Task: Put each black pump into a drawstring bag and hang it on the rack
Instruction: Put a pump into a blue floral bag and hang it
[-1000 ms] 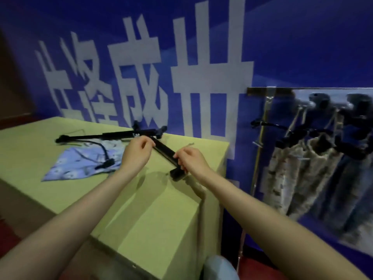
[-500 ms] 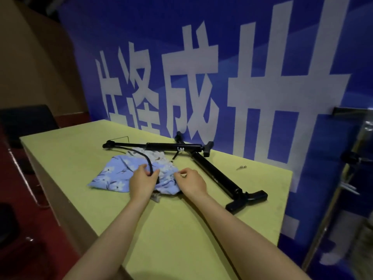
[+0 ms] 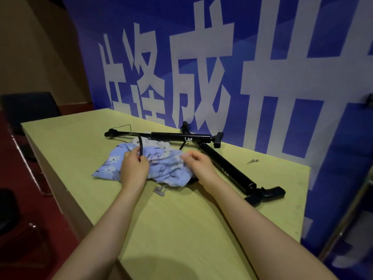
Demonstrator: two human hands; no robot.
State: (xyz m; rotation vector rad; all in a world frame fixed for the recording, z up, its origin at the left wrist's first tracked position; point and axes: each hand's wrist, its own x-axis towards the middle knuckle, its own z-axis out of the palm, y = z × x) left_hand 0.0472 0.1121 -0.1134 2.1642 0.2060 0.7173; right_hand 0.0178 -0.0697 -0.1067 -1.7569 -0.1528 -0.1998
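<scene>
From the head view, both hands are closed on the floral drawstring bag, left hand also pinching a black hose, right hand gathering cloth, while two black pumps lie unbagged just beyond, so bagging and hanging remain.

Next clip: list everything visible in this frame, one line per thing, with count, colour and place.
pump: two, black, lying on the table toward the wall, crossing near one end
hose: one, black, arching over the bag to the left hand
drawstring bag: one, light blue floral, crumpled mid-table under both hands
small metal piece: one, silver, on the table right of the pumps
table: one, yellow-green, centre
banner: one, blue with white characters, behind the table
chair: one, dark, left
left hand: on the bag, pinching the hose
right hand: gripping the bag
</scene>
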